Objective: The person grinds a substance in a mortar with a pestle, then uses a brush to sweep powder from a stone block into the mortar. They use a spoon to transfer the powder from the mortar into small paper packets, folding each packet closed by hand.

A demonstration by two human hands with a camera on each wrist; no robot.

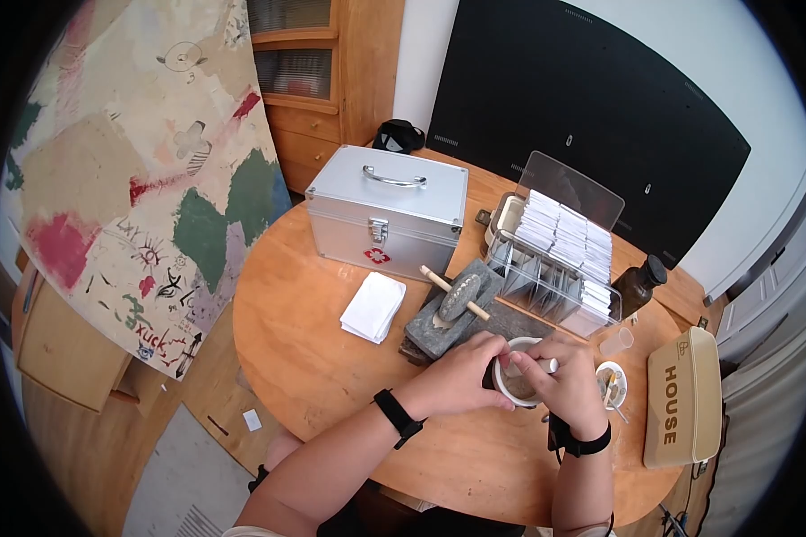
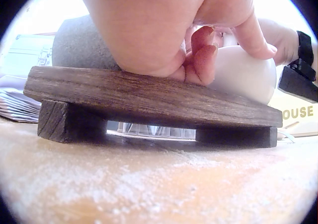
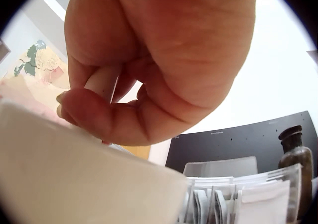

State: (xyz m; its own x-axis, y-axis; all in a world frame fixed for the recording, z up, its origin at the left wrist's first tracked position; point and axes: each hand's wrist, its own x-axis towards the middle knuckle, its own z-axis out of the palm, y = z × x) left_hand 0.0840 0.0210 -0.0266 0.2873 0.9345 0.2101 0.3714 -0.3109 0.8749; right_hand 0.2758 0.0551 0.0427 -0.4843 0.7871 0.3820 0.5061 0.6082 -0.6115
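A white mortar (image 1: 503,378) with brownish powder inside stands near the table's front. My left hand (image 1: 461,374) grips it by its left side; in the left wrist view the fingers curl against the white wall of the bowl. My right hand (image 1: 571,383) holds a white pestle (image 1: 549,365), tilted over the mortar, between curled fingers and thumb. The pestle's lower end is hidden by the hands. In the left wrist view the mortar sits on a dark wooden stand (image 2: 149,102) beside a grey stone piece (image 2: 82,42).
Left of the mortar is a stone grinder (image 1: 448,313) with a wooden-handled wheel. White papers (image 1: 372,307), a silver case (image 1: 385,201), a clear box of packets (image 1: 560,309), a brown bottle (image 1: 638,285), a small white bowl (image 1: 621,387) and a tan HOUSE box (image 1: 681,403) surround it.
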